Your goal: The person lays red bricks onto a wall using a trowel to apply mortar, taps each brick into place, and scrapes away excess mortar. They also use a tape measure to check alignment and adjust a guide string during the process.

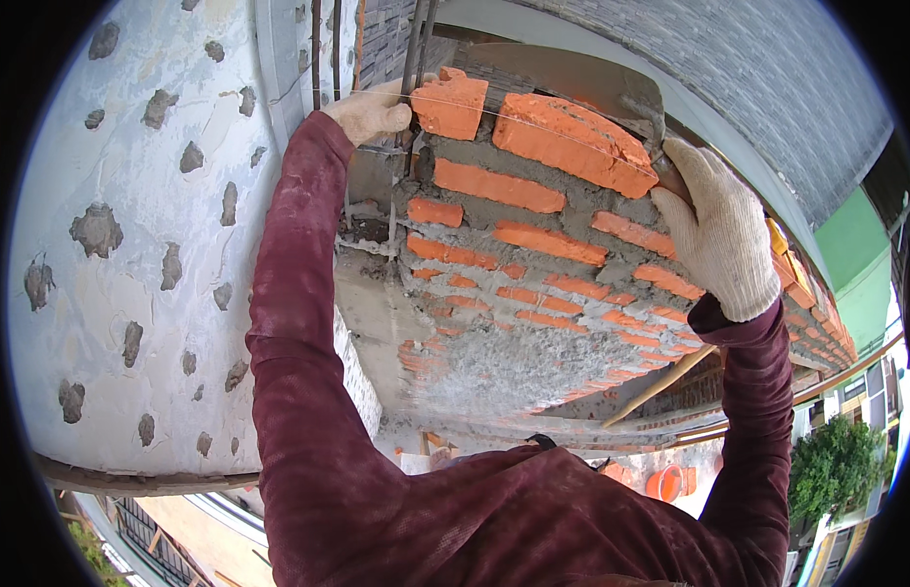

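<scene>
My left hand (372,115), in a cream knit glove, reaches beside steel rods (419,49) at the left end of a brick wall (548,240). Its fingers are partly hidden near a short orange brick (447,110) on the top course. A longer brick (572,142) lies to the right, with grey mortar below and a thin string across both bricks. At that brick's right end, my gloved right hand (714,220) is closed round the handle of a trowel (582,68), whose broad, mortar-smeared blade extends leftward behind the bricks.
A pale plastered wall (142,254) with many chipped patches rises close on my left. More brickwork (807,303) curves away to the right, with a wooden pole (660,383) below it. An orange bucket (665,481) stands far below, and a tree (832,460) shows at lower right.
</scene>
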`<state>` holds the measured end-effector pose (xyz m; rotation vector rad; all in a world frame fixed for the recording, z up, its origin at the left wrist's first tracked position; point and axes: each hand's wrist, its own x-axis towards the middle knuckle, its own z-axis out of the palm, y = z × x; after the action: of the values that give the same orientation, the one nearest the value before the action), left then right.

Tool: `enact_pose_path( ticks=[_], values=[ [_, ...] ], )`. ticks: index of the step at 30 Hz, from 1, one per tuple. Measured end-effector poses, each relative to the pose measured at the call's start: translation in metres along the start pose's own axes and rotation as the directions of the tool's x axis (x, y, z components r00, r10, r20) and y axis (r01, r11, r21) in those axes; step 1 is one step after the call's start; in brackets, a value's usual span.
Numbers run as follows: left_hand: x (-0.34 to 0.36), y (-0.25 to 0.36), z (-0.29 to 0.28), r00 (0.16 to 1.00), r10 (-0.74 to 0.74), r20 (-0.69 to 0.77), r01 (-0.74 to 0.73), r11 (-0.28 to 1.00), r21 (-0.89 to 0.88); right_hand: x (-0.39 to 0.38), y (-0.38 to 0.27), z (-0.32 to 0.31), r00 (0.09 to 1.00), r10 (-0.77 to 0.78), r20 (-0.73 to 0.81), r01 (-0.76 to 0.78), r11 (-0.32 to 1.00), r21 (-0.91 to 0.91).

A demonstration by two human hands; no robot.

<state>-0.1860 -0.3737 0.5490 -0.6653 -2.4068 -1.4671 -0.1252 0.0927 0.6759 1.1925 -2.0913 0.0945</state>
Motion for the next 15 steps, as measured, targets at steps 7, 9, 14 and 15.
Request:
enact_pose_path(
  ticks=[7,9,14,15],
  values=[
    [-0.008,0.028,0.008,0.994,0.065,-0.087,-0.067,0.997,-0.027,0.004,0.012,-0.001,0.996,0.088,-0.028,-0.089,0.994,-0.06],
    [-0.025,0.035,0.012,0.971,0.043,-0.236,-0.021,0.995,0.097,-0.016,0.011,-0.003,0.987,0.132,-0.087,-0.132,0.991,0.016],
    [-0.066,0.067,0.067,0.77,0.14,-0.623,0.28,0.803,0.526,-0.126,-0.002,-0.015,0.841,0.541,0.037,-0.507,0.76,0.407],
    [-0.064,0.074,0.084,0.758,0.195,-0.622,0.258,0.787,0.561,-0.159,-0.003,-0.019,0.765,0.635,0.107,-0.609,0.66,0.44]
  ],
)
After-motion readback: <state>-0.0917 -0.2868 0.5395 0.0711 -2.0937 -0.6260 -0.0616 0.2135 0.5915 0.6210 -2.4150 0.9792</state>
